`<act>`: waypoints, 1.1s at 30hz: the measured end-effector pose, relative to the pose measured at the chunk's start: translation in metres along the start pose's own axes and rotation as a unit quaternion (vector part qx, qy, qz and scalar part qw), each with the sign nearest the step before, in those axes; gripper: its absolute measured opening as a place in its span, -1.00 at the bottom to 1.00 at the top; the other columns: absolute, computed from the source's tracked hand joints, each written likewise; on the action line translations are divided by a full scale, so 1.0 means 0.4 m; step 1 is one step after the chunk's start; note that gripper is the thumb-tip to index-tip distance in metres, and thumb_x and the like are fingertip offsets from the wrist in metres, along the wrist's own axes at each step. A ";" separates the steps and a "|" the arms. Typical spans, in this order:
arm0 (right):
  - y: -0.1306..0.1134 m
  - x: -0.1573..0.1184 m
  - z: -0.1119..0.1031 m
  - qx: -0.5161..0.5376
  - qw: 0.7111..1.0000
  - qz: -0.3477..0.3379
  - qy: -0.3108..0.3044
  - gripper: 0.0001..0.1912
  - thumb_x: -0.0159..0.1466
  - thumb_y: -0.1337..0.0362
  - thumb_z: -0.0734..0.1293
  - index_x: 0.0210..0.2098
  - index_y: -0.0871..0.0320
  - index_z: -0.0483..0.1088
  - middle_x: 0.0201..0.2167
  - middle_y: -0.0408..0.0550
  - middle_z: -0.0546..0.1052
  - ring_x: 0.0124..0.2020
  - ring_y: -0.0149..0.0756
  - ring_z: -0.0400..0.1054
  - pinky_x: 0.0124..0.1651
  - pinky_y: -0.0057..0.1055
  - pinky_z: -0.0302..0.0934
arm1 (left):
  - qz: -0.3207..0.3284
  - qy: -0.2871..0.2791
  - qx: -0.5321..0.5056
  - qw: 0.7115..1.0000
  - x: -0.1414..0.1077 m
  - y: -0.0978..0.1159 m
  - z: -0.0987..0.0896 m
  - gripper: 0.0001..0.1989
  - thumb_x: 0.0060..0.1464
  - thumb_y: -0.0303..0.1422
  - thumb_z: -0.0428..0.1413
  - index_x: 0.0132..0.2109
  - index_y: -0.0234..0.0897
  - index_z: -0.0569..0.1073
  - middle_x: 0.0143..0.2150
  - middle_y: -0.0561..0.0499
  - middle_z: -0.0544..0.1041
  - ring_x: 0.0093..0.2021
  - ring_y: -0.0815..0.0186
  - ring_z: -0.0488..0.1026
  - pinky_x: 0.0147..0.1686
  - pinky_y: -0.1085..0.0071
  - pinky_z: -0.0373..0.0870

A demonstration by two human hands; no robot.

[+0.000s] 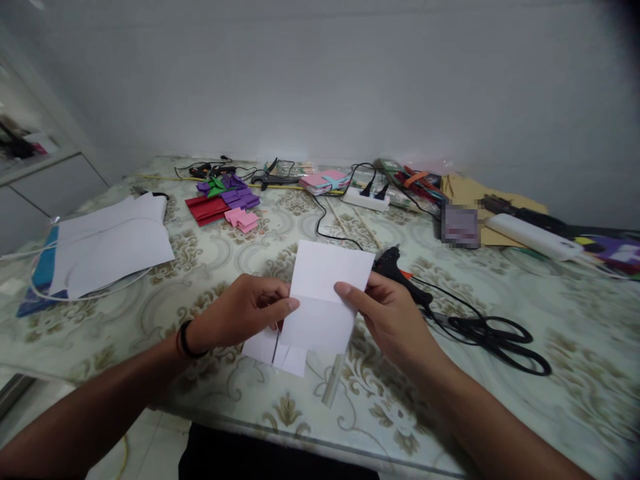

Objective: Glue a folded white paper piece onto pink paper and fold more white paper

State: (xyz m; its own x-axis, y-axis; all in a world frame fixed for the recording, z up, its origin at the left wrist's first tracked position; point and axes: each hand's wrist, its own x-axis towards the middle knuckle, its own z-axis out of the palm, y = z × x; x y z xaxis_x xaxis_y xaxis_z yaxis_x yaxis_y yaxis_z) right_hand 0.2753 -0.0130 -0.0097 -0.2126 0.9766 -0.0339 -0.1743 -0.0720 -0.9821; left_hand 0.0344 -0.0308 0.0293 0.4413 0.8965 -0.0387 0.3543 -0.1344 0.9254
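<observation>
A creased sheet of white paper (325, 313) is held up over the table between both hands. My left hand (255, 303) pinches its left edge near the crease, thumb on top. At the right edge, my right hand (383, 300) grips the sheet with the thumb on its face and the fingers behind. Below it, more white paper (254, 347) lies on the table, partly covered by the held sheet. Just beyond my right hand lies a black hot glue gun (393, 263), and scissors with black handles (500, 337) rest to its right.
Folded purple, green, red and pink papers (207, 208) lie at the back left. White sheets (115, 243) are at the far left. A white power strip (367, 198) with plugs, a stack of pink paper (325, 181) and a white power bank (533, 237) stand along the back.
</observation>
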 end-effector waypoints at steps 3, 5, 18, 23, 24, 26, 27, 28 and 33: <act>0.003 0.000 0.002 0.006 1.000 0.003 -0.012 -0.71 0.20 0.09 0.56 -0.13 0.07 0.64 -0.21 -0.08 0.70 -0.28 -0.25 0.51 -0.22 -0.37 0.35 | -0.010 0.003 -0.012 1.000 0.000 -0.004 0.001 -0.74 0.27 -0.23 0.14 -0.34 -0.31 0.48 -0.49 0.09 0.52 -0.48 0.41 0.47 -0.44 0.51 0.33; 0.006 -0.001 0.003 0.004 1.000 0.003 -0.014 -0.71 0.20 0.10 0.56 -0.13 0.07 0.64 -0.22 -0.09 0.70 -0.28 -0.25 0.51 -0.23 -0.38 0.35 | -0.012 0.009 -0.009 1.000 0.000 -0.006 0.002 -0.73 0.27 -0.24 0.14 -0.36 -0.30 0.46 -0.51 0.09 0.52 -0.49 0.41 0.46 -0.44 0.51 0.31; 0.001 -0.003 0.002 -0.055 0.998 -0.012 -0.001 -0.63 0.17 0.03 0.56 -0.14 0.13 0.64 -0.23 -0.03 0.70 -0.30 -0.19 0.51 -0.27 -0.34 0.38 | -0.016 0.003 0.001 1.000 0.001 -0.009 -0.001 -0.66 0.29 -0.25 0.12 -0.45 -0.30 0.45 -0.52 0.06 0.56 -0.48 0.39 0.50 -0.41 0.49 0.33; 0.001 -0.004 0.000 -0.048 0.999 -0.016 -0.009 -0.68 0.19 0.06 0.56 -0.14 0.09 0.64 -0.23 -0.07 0.69 -0.30 -0.23 0.50 -0.27 -0.37 0.38 | -0.012 0.004 0.010 1.000 0.000 -0.007 0.001 -0.68 0.29 -0.26 0.12 -0.43 -0.31 0.46 -0.51 0.07 0.56 -0.49 0.39 0.50 -0.43 0.50 0.33; 0.001 -0.004 0.000 -0.047 0.999 -0.017 -0.010 -0.68 0.19 0.06 0.56 -0.14 0.09 0.64 -0.23 -0.07 0.69 -0.29 -0.23 0.50 -0.27 -0.37 0.38 | -0.011 0.003 0.011 1.000 0.000 -0.007 0.002 -0.67 0.29 -0.26 0.12 -0.43 -0.31 0.45 -0.51 0.07 0.56 -0.49 0.39 0.49 -0.43 0.51 0.33; 0.001 -0.005 -0.002 -0.046 0.999 -0.016 -0.010 -0.68 0.20 0.06 0.56 -0.14 0.09 0.64 -0.24 -0.07 0.69 -0.30 -0.24 0.50 -0.28 -0.38 0.38 | -0.008 0.002 0.010 1.000 -0.002 -0.008 0.002 -0.67 0.30 -0.27 0.11 -0.44 -0.31 0.44 -0.51 0.06 0.56 -0.49 0.39 0.49 -0.43 0.51 0.32; 0.001 -0.005 -0.002 -0.045 0.999 -0.016 -0.011 -0.68 0.20 0.06 0.56 -0.14 0.09 0.64 -0.24 -0.07 0.69 -0.30 -0.24 0.50 -0.28 -0.38 0.38 | -0.007 0.002 0.009 1.000 -0.002 -0.009 0.002 -0.67 0.30 -0.27 0.11 -0.44 -0.31 0.44 -0.51 0.06 0.56 -0.49 0.39 0.49 -0.43 0.51 0.33; 0.000 -0.006 -0.002 -0.044 0.999 -0.015 -0.012 -0.68 0.20 0.06 0.55 -0.13 0.09 0.64 -0.24 -0.07 0.69 -0.30 -0.24 0.50 -0.28 -0.39 0.38 | -0.006 0.001 0.010 1.000 -0.003 -0.010 0.002 -0.66 0.31 -0.27 0.11 -0.44 -0.31 0.44 -0.51 0.06 0.56 -0.49 0.39 0.50 -0.43 0.51 0.33; -0.003 -0.006 0.001 -0.046 0.999 -0.019 -0.012 -0.69 0.21 0.06 0.55 -0.14 0.10 0.64 -0.24 -0.07 0.69 -0.30 -0.26 0.50 -0.28 -0.41 0.39 | 0.002 -0.003 0.013 1.000 -0.004 -0.012 -0.001 -0.65 0.32 -0.25 0.11 -0.44 -0.31 0.45 -0.50 0.06 0.58 -0.48 0.39 0.52 -0.41 0.51 0.34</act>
State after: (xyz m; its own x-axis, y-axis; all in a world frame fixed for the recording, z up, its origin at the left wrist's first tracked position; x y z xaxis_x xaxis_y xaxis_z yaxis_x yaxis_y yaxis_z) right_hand 0.2758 -0.0154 -0.0085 -0.2310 0.9729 0.0065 -0.0946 -0.0158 -0.9954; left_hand 0.0317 -0.0313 0.0248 0.4471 0.8937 -0.0364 0.3732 -0.1494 0.9156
